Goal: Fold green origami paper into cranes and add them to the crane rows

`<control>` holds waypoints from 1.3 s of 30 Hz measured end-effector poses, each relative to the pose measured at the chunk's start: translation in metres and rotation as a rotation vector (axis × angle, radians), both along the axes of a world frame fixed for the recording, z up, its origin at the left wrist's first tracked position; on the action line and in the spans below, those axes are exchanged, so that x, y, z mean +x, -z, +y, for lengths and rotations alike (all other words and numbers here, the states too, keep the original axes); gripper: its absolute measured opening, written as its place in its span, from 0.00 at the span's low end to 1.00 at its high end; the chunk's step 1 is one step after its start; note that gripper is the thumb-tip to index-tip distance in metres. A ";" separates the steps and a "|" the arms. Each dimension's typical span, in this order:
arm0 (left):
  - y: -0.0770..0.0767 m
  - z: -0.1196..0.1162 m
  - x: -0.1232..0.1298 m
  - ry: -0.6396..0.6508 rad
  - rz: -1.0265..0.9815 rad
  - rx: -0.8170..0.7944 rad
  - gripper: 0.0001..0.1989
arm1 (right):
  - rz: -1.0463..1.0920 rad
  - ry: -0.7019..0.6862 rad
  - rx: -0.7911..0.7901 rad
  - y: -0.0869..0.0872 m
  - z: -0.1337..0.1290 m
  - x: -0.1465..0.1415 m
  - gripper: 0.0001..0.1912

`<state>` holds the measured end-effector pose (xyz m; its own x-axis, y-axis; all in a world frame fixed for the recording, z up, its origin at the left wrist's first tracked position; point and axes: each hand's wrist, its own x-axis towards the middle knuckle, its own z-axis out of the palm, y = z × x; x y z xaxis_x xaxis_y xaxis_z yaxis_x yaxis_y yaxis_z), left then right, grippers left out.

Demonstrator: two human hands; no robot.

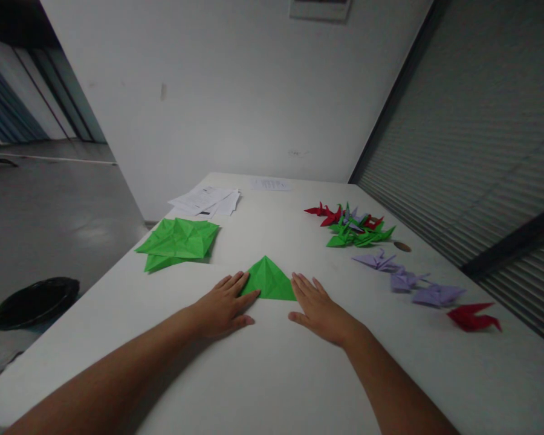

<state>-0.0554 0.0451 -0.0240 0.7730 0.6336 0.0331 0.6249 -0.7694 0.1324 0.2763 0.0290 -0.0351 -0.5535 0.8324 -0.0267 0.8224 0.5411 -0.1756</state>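
Note:
A green sheet of origami paper [267, 279], folded into a triangle with creases, lies flat on the white table with its point facing away from me. My left hand [225, 303] rests flat on its left corner, fingers stretched out and partly covering that corner. On the opposite side, my right hand [320, 307] lies flat with spread fingers, its fingertips at the triangle's right corner. Neither hand grips anything. The paper's two outer corners are partly hidden under the fingers.
Creased green sheets [178, 238] are stacked at the left. Behind them lie printed papers [206, 198]. Red, green and purple folded cranes [356, 229] pile up at the back right, with purple cranes [437, 294] and a red crane [474, 317] nearer. A bin [34, 304] stands on the floor left.

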 end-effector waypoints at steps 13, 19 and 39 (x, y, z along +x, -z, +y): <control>0.003 0.007 -0.013 0.000 0.038 0.022 0.42 | -0.020 0.067 -0.012 -0.001 0.001 0.000 0.46; 0.001 0.007 -0.015 0.011 0.016 -0.011 0.42 | 0.136 0.115 0.019 -0.003 0.006 -0.002 0.39; 0.007 0.010 -0.018 0.003 -0.078 -0.014 0.39 | 0.812 0.275 0.037 0.001 0.015 -0.011 0.20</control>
